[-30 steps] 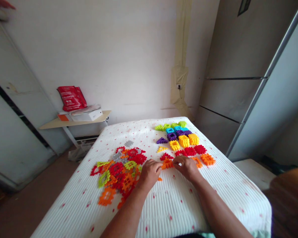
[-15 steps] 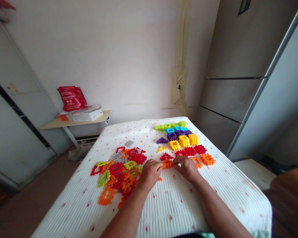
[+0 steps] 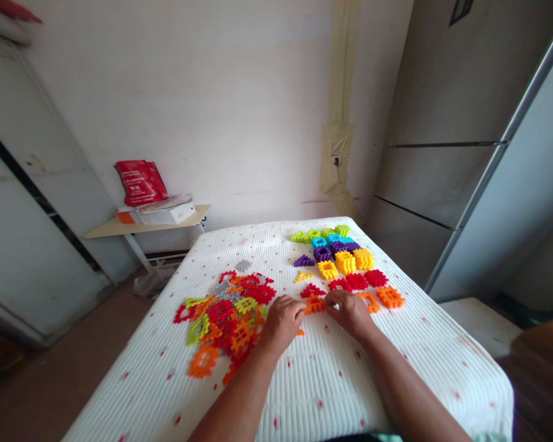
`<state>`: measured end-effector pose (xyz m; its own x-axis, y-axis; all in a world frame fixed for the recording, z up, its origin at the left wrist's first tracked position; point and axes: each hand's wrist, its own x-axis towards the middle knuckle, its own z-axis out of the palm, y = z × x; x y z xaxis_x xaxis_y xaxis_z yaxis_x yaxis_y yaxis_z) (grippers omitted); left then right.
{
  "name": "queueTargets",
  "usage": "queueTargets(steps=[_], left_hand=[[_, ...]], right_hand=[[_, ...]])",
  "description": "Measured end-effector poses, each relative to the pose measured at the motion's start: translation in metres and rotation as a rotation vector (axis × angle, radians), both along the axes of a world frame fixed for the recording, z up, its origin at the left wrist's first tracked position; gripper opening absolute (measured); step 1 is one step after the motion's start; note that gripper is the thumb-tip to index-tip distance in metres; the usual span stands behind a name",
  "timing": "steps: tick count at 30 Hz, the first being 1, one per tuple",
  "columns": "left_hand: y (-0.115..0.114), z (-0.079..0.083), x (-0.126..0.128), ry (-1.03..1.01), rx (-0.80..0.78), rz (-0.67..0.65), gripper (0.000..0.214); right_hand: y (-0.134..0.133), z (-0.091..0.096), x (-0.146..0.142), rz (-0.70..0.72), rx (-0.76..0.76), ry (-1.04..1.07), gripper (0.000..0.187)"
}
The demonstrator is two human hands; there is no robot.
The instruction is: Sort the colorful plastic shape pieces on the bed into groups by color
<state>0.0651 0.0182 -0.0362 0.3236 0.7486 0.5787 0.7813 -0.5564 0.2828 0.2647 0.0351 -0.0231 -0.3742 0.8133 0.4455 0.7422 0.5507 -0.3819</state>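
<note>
Between my hands is an orange notched building tile [image 3: 314,304], perhaps several stacked, on the cloth-covered table. My left hand [image 3: 283,319] grips its left side with fingers bent together. At its right side, the curled thumb and fingers of my right hand [image 3: 350,313] pinch the edge. Red tiles [image 3: 312,290] lie just beyond. Right of my right hand are an orange open-frame tile [image 3: 370,301] and a stack of orange tiles [image 3: 390,298]. A small orange piece [image 3: 300,332] shows beside my left wrist.
A loose heap of red, orange, green and grey tiles [image 3: 221,311] spreads left of my left arm. Sorted rows stand at the far right: yellow tiles [image 3: 345,263], purple tiles [image 3: 322,253], blue tiles [image 3: 319,242] and green tiles [image 3: 328,232]. A fridge [image 3: 424,153] borders the right.
The whole view has shifted slightly, so everything appears a little farther right. Both hands stay at the orange tile with almost the same finger positions.
</note>
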Motion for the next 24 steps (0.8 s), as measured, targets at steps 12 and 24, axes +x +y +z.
queueTargets(steps=[12, 24], left_hand=[[-0.002, 0.025, -0.047, -0.291, -0.301, 0.109, 0.019], [-0.002, 0.014, -0.043, 0.07, -0.317, 0.203, 0.026]], right_hand=[[-0.001, 0.002, 0.003, -0.04, 0.218, 0.205, 0.015], [-0.003, 0.005, 0.002, -0.022, 0.208, 0.22, 0.016]])
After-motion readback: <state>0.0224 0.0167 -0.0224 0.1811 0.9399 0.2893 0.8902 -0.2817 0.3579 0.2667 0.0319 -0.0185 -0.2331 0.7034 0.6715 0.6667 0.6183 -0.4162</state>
